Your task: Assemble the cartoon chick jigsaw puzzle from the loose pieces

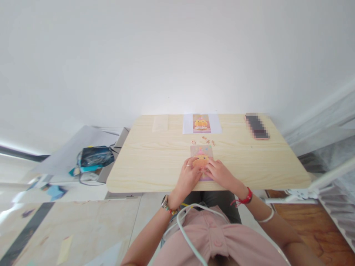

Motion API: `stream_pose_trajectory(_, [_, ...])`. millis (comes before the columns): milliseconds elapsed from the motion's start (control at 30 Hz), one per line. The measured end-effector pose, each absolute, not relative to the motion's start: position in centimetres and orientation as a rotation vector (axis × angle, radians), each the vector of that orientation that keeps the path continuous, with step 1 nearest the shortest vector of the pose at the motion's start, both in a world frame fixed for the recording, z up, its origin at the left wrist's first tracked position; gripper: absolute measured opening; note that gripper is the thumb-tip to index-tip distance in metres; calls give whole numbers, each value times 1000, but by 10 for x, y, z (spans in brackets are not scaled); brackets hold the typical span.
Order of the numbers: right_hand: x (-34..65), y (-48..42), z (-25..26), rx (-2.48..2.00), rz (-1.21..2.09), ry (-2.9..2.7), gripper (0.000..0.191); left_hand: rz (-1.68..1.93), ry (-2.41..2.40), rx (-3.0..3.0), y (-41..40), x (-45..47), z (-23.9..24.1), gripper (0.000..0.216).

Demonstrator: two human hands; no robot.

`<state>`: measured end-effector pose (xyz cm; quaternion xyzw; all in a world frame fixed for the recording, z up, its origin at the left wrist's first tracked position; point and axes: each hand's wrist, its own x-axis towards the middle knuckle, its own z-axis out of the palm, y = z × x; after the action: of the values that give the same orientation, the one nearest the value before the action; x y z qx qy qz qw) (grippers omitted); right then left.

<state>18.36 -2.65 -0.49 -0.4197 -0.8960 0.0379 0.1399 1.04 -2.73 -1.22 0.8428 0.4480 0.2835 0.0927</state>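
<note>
A small jigsaw puzzle (201, 149) with a yellow-orange cartoon figure lies near the table's front edge. Its lower part is mostly covered by my hands. My left hand (190, 173) rests on its left side, fingers bent inward and thumb close to them. From the right, my right hand (220, 173) reaches over the puzzle with its fingers drawn together. Both sets of fingertips nearly meet over the picture's lower middle; whatever is between them is too small to make out. Just beyond the puzzle lie several loose puzzle pieces (213, 142).
A white sheet (188, 123) printed with the same figure lies at the back of the wooden table (149, 159). A pale, flat packet (160, 123) is at back left, a blurred phone (257, 126) at back right. A white cable (183, 225) loops before my body.
</note>
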Motion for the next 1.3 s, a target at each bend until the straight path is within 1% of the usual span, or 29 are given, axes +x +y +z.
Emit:
stream_pose_trajectory(367, [181, -27, -8, -1258, 60, -2597, 17, 873, 1427, 2478, -32, 15, -12, 7])
stream_pose_trajectory(533, [181, -30, -7, -1268, 97, -2520, 17, 896, 1442, 2491, -34, 17, -12, 8])
stream_pose_trajectory(833, [177, -36, -10, -1309, 58, -2449, 24, 776, 1457, 2591, -42, 20, -8, 12])
stream_pose_trajectory(1033, [176, -38, -9, -1309, 82, -2459, 23, 703, 1471, 2629, -45, 20, -7, 14])
stream_pose_trajectory(1200, [182, -24, 0, -1293, 192, -2417, 19, 818, 1401, 2516, -32, 15, -6, 13])
stream_pose_trajectory(1300, [187, 0, 6, -1302, 238, -2358, 17, 951, 1419, 2405, -20, 7, -3, 21])
